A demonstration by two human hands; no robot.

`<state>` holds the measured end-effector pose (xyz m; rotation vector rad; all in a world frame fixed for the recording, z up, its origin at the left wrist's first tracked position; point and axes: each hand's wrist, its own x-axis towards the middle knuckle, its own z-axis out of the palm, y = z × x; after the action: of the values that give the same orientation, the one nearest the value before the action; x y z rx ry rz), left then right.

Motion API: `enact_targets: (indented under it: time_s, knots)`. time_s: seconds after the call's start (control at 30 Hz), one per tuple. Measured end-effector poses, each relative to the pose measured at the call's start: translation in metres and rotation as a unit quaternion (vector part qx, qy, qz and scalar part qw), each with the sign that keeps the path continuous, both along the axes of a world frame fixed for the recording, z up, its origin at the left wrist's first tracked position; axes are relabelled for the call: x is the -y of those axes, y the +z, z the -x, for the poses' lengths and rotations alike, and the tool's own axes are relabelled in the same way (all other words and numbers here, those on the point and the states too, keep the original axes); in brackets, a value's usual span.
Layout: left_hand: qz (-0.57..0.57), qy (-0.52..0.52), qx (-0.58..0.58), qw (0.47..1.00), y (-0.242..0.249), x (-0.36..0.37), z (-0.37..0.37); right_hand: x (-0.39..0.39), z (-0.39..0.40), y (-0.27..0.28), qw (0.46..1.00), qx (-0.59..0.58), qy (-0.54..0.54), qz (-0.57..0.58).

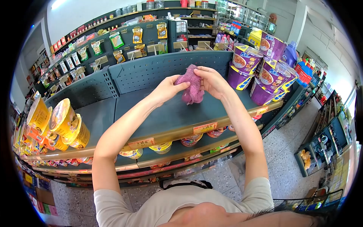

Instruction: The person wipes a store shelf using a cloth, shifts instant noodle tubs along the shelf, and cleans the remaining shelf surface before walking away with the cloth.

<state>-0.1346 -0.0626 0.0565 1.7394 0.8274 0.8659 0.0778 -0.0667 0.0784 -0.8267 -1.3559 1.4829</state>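
Observation:
A crumpled purple cloth [193, 85] is held up between my two hands, above the dark grey shelf [151, 109]. My left hand [169, 90] grips its left side, thumb pressed against the fabric. On the right side, my right hand [212, 82] pinches the upper part of the cloth between thumb and fingers. The cloth's lower end hangs loose over the shelf surface. Behind it stands the perforated back panel [151, 73] of the shelf.
Stacked purple noodle cups [245, 60] stand at the shelf's right end, yellow cups [62, 115] at its left. Price labels [205, 128] line the front edge, with bowls [161, 147] on the tier below. Hanging packets [137, 35] are behind the panel.

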Motion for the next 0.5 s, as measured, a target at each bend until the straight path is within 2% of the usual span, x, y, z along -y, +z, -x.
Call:
enact_targets:
  time_s: [0.07, 0.1, 0.17, 0.2, 0.3, 0.33, 0.43, 0.5]
  knots:
    - [0.003, 0.006, 0.011, 1.000, -0.003, -0.008, -0.002, 0.005, -0.009, 0.005, 0.996, 0.072, -0.044, -0.032]
    - [0.003, 0.009, 0.016, 1.000, -0.001, -0.011, -0.004, 0.003, -0.012, 0.003, 0.977, 0.141, -0.112, -0.115]
    - [0.056, -0.013, 0.093, 0.994, 0.003, -0.013, -0.009, -0.001, -0.018, -0.007, 0.892, 0.270, -0.241, -0.272]
    - [0.086, -0.025, 0.128, 0.988, 0.006, -0.010, -0.010, 0.004, -0.019, -0.003, 0.896, 0.249, -0.219, -0.294]
    - [0.096, -0.022, 0.155, 0.983, 0.017, -0.001, -0.019, 0.013, -0.017, -0.006, 0.969, 0.068, -0.017, -0.236]
    - [0.090, -0.044, 0.178, 0.979, 0.012, -0.006, -0.021, 0.016, -0.016, -0.005, 0.975, 0.062, -0.009, -0.212]
    - [-0.004, 0.031, 0.030, 0.999, 0.018, 0.009, -0.018, 0.008, -0.029, -0.006, 0.979, 0.050, -0.065, -0.184]
    - [-0.054, 0.053, -0.002, 0.997, 0.012, 0.020, -0.001, 0.001, -0.045, -0.006, 0.982, -0.008, -0.089, -0.169]
